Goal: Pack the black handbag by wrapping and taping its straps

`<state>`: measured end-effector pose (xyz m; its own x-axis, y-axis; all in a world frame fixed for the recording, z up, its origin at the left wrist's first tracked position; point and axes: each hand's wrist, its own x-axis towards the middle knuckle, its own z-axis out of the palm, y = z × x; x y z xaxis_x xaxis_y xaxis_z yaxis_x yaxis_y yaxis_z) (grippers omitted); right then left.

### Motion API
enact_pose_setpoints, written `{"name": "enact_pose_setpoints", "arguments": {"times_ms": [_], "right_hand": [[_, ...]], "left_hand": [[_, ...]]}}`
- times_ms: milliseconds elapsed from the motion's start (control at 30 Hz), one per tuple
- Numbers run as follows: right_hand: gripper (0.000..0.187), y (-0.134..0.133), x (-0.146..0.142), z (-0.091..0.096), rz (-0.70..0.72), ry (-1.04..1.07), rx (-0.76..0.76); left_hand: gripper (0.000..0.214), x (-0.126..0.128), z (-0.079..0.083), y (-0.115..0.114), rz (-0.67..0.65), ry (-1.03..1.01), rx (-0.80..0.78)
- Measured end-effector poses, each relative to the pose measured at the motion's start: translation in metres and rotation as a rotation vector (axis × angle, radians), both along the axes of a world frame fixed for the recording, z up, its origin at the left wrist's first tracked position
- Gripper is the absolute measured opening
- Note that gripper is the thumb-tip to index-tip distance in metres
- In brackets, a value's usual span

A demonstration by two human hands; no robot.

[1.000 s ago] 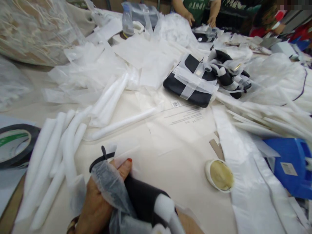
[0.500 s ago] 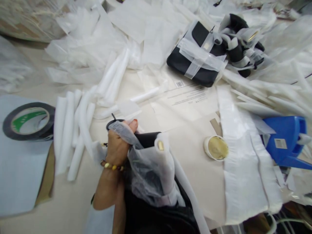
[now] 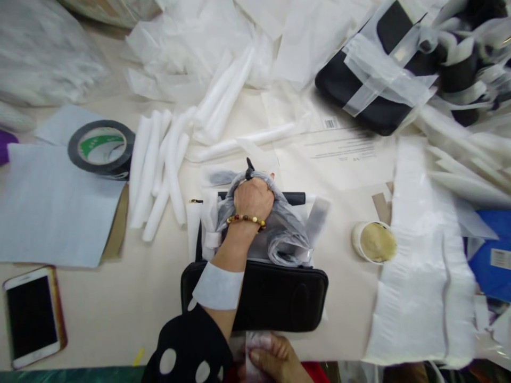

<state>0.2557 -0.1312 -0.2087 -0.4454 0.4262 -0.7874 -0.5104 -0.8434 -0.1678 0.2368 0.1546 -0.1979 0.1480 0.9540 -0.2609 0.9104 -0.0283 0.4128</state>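
Note:
A black handbag (image 3: 279,298) lies on the table in front of me, with grey translucent wrapping and white padding over its upper part. My left hand (image 3: 253,199) is closed at the top of the bag, its fist against the wrapping (image 3: 289,229), and a small black strap end (image 3: 249,169) sticks up beyond it. White paper (image 3: 219,287) covers part of the left forearm. Low at the table's front edge, my right hand (image 3: 279,361) pinches a pale translucent strip (image 3: 257,356) between thumb and fingers.
White foam tubes (image 3: 157,170) and a black tape roll (image 3: 101,146) lie to the left, above a phone (image 3: 34,316). A small tub (image 3: 374,242) and white sheets (image 3: 423,266) are at right. Another wrapped black bag (image 3: 371,80) sits behind.
The handbag has gone from tilted near my body to lying squarely on the table, my left hand still on it. My right hand with the strip has come into view. The view has shifted.

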Motion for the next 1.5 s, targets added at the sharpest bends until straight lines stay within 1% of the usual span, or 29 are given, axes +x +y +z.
{"name": "enact_pose_setpoints", "arguments": {"times_ms": [67, 133, 167, 200, 267, 300, 333, 367, 400, 467, 533, 600, 700, 767, 867, 967, 1067, 1133, 1233, 1267, 1400, 1500], "right_hand": [[0.041, -0.001, -0.002, -0.008, 0.057, -0.032, 0.001], [0.042, 0.001, 0.000, -0.008, 0.201, -0.134, 0.059], [0.039, 0.003, 0.003, -0.005, 0.316, -0.213, 0.130], [0.036, 0.008, 0.007, -0.001, 0.450, -0.313, 0.233], [0.028, 0.022, 0.017, 0.008, 0.710, -0.546, 0.477], [0.025, 0.031, 0.022, 0.013, 0.803, -0.661, 0.586], [0.023, 0.041, 0.026, 0.017, 0.853, -0.767, 0.663], [0.022, 0.050, 0.029, 0.021, 0.854, -0.862, 0.699], [0.019, 0.060, 0.030, 0.024, 0.809, -0.946, 0.705], [0.015, 0.076, 0.029, 0.027, 0.640, -1.066, 0.706], [0.028, 0.087, 0.025, 0.025, 0.479, -1.125, 0.748], [0.041, 0.094, 0.019, 0.019, 0.409, -1.155, 0.809], [0.050, 0.100, 0.014, 0.009, 0.399, -1.227, 0.804], [0.047, 0.104, 0.014, 0.007, 0.390, -1.234, 0.758], [0.044, 0.108, 0.014, 0.008, 0.394, -1.196, 0.697], [0.045, 0.111, 0.015, 0.009, 0.405, -1.184, 0.666], [0.047, 0.111, 0.017, 0.006, 0.410, -1.164, 0.672], [0.047, 0.110, 0.017, 0.004, 0.405, -1.155, 0.686], [0.046, 0.108, 0.017, 0.001, 0.389, -1.154, 0.699], [0.046, 0.108, 0.016, 0.001, 0.378, -1.162, 0.695], [0.044, 0.106, 0.014, 0.000, 0.342, -1.194, 0.691], [0.044, 0.106, 0.013, 0.000, 0.333, -1.192, 0.688]], "left_hand": [[0.040, 0.001, 0.000, 0.000, 0.003, 0.002, -0.001], [0.040, 0.000, -0.002, 0.000, 0.009, 0.009, 0.000], [0.040, 0.000, -0.003, 0.000, 0.016, 0.009, 0.000], [0.039, 0.000, -0.004, 0.000, 0.025, 0.005, 0.001], [0.038, -0.002, -0.007, 0.000, 0.047, -0.014, 0.000], [0.037, -0.002, -0.007, 0.000, 0.055, -0.030, -0.002], [0.035, -0.003, -0.008, 0.000, 0.058, -0.049, -0.007], [0.032, -0.003, -0.008, -0.001, 0.059, -0.069, -0.013], [0.028, -0.004, -0.008, -0.001, 0.057, -0.088, -0.017], [0.023, -0.005, -0.007, -0.001, 0.051, -0.116, -0.025], [0.023, -0.006, -0.006, -0.002, 0.046, -0.129, -0.037], [0.026, -0.006, -0.004, -0.003, 0.039, -0.142, -0.046], [0.027, -0.009, -0.001, -0.005, 0.006, -0.180, -0.033], [0.026, -0.012, 0.001, -0.008, -0.028, -0.216, -0.019], [0.024, -0.018, 0.006, -0.011, -0.069, -0.284, 0.006], [0.023, -0.024, 0.009, -0.012, -0.063, -0.362, 0.021], [0.024, -0.029, 0.008, -0.011, -0.046, -0.441, 0.010], [0.019, -0.032, 0.006, -0.010, -0.025, -0.588, -0.023], [0.014, -0.035, 0.002, -0.010, 0.058, -0.879, -0.087], [0.014, -0.035, 0.000, -0.010, 0.086, -0.931, -0.094], [0.014, -0.034, -0.001, -0.011, 0.122, -0.926, -0.066], [0.014, -0.032, 0.001, -0.013, 0.149, -0.878, 0.008]]}}
